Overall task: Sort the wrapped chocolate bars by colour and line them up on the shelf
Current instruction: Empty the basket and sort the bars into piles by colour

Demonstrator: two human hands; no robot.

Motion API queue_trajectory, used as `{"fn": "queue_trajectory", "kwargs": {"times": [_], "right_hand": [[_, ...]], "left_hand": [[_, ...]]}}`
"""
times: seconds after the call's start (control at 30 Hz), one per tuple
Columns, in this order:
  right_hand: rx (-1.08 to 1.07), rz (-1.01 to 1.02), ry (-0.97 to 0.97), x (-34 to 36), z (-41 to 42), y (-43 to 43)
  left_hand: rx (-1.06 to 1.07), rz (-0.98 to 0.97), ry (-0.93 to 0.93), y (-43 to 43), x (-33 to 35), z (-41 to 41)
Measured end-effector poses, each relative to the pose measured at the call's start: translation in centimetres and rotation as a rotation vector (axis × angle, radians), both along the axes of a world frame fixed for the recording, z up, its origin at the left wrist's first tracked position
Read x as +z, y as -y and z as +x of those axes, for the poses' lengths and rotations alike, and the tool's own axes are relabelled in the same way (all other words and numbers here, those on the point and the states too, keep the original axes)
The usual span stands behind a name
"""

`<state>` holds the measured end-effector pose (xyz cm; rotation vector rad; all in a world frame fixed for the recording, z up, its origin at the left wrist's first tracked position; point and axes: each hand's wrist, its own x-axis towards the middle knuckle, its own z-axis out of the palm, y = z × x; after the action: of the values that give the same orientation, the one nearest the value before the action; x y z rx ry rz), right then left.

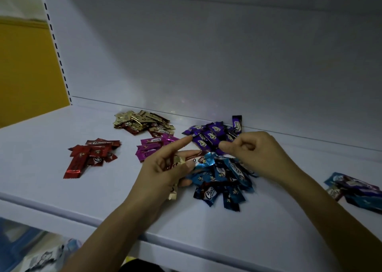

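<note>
forearms: both reach in from the bottom edge, over the front of the shelf (pixel 51 189).
left hand (pixel 165 168): clamped on a few gold bars (pixel 179 159); index finger points out toward the purple pile (pixel 213 135); one gold end pokes out below the palm.
right hand (pixel 254 149): fingers curled in, thumb against them, hovering where the purple and blue piles meet; cannot tell if it pinches anything.
hands: near each other, not touching.
blue pile (pixel 223 180): loose heap just under both hands, nearest the shelf front.
pink pile (pixel 154 147): small, just left of the left index finger.
gold pile (pixel 142 124): at the back, near the rear wall.
red pile (pixel 93 156): far left, well apart from the rest.
packets (pixel 355 191): blue-purple, far right, contents unclear.
step: probably pulling stray gold bars from the blue heap to carry to the gold pile.
progress: colours mostly heaped; no rows lined up yet.
tip: carry the gold bars over the pink pile without dragging it, drop them flat on gold, then check the blue-purple border for mixed wrappers.
</note>
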<state>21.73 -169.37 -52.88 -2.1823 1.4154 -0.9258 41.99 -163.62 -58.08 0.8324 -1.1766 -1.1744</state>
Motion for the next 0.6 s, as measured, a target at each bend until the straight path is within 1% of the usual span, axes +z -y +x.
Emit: {"fn": "queue_trajectory", "kwargs": {"times": [0.03,0.07,0.13,0.2,0.33,0.4,0.5,0.57,0.6], "right_hand": [[0.112,0.044,0.117,0.1,0.6,-0.6],[0.189,0.072,0.162,0.1,1.2,-1.0],[0.272,0.054,0.13,-0.4,2.0,-1.6],[0.279,0.029,0.106,-0.8,2.3,-1.5],[0.179,0.08,0.215,-0.7,1.1,-0.7],[0.13,0.046,0.133,-0.6,0.4,-0.1],[0.057,-0.049,-0.086,-1.2,-0.2,0.4],[-0.011,-0.106,-0.208,-1.5,-0.2,0.5],[-0.053,-0.153,-0.249,-1.5,-0.2,0.5]], "left_hand": [[-0.001,-0.004,0.013,0.0,0.0,0.0],[-0.001,-0.01,0.027,0.0,-0.1,0.0],[-0.008,-0.017,0.049,0.0,-0.2,0.0],[0.0,0.002,0.034,0.2,-0.2,-0.1],[0.088,0.063,-0.079,0.4,0.2,-0.1],[0.112,0.056,-0.061,0.3,0.2,-0.2],[0.137,0.059,-0.027,0.0,0.3,-0.3],[0.177,0.033,0.032,-0.2,0.5,-0.3],[0.211,-0.011,0.079,-0.3,0.5,-0.4]]}}
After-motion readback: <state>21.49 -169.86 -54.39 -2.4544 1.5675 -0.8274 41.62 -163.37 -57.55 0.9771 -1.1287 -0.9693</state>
